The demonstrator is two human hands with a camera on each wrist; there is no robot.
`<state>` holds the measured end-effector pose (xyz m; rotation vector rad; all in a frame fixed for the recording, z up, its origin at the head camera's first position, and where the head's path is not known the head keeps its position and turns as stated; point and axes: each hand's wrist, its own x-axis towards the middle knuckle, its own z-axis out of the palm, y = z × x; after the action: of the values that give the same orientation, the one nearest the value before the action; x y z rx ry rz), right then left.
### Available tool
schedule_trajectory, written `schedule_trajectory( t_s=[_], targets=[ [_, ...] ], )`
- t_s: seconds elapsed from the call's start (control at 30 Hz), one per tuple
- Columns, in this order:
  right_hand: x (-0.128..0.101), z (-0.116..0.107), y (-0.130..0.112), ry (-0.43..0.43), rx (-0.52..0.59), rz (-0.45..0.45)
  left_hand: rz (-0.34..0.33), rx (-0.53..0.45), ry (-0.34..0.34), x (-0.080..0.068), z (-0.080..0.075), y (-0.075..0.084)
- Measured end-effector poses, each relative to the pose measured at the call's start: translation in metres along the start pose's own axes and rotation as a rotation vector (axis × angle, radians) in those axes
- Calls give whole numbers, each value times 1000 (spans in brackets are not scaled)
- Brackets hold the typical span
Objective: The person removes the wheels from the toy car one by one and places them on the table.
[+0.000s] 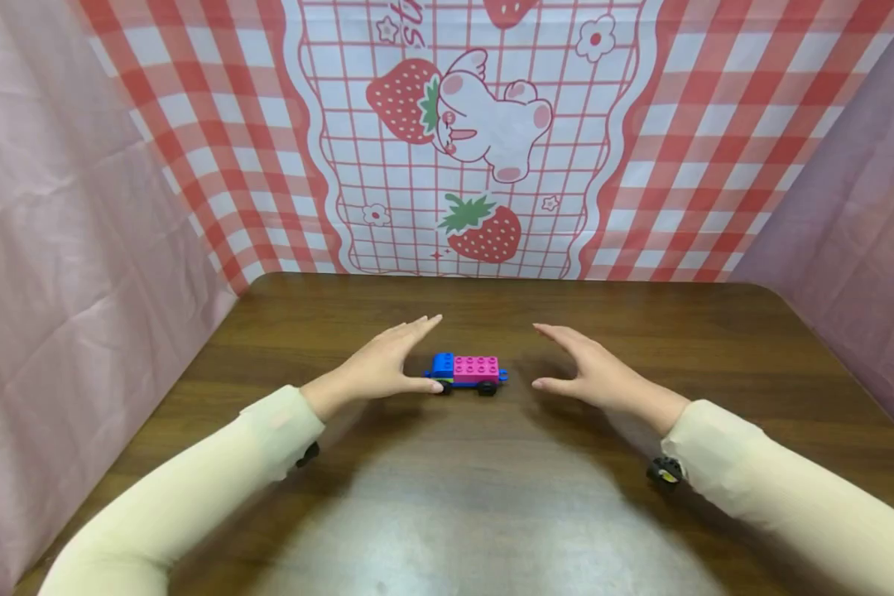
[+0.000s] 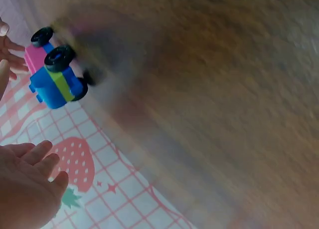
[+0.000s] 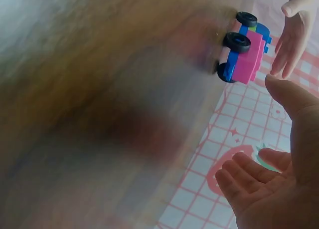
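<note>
A toy truck [image 1: 477, 369] made of building-block pieces stands on its black wheels, with a blue cab at the left and a pink studded block behind it. My left hand [image 1: 376, 364] is beside the cab, fingers and thumb spread; its thumb tip overlaps the front wheel in the head view. To the truck's right, my right hand [image 1: 599, 370] hovers with fingers apart from the thumb, and a gap separates it from the truck. In the left wrist view the truck [image 2: 52, 84] shows a lime-green strip behind the cab. Neither hand holds anything.
The brown wooden table [image 1: 447, 497] reflects light near its front. A red-checked cloth [image 1: 246, 141] with strawberries hangs behind the table's far edge. Pink curtains [image 1: 60, 248] hang at both sides. A dark wrist device [image 1: 665, 472] is under the right sleeve.
</note>
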<state>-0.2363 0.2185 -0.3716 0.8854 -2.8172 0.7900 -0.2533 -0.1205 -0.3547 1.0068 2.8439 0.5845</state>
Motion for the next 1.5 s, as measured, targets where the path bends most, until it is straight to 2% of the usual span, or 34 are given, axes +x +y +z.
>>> schedule_trajectory(
  t_s=[0.2, 0.3, 0.53, 0.77, 0.9, 1.13, 1.33, 1.5],
  targets=[
    [5, 9, -3, 0, 38, -12, -39, -152, -33, 6, 9, 6],
    [7, 13, -4, -3, 75, 2, -23, -197, -34, 10, 13, 8],
    [14, 22, -7, 3, 168, 49, -5, -236, -28, 16, 19, 12],
    [21, 32, -14, -45, 320, 157, -58, -279, -44, 19, 26, 12],
    [25, 37, -19, -52, 367, 201, -91, -317, -51, 22, 28, 11],
    [33, 40, -24, -45, 330, 243, -134, -365, -68, 31, 26, 13],
    [37, 42, -27, -32, 266, 286, -131, -351, -96, 37, 30, 13],
    [39, 44, -30, -27, 260, 310, -118, -306, -70, 41, 31, 15]
  ],
)
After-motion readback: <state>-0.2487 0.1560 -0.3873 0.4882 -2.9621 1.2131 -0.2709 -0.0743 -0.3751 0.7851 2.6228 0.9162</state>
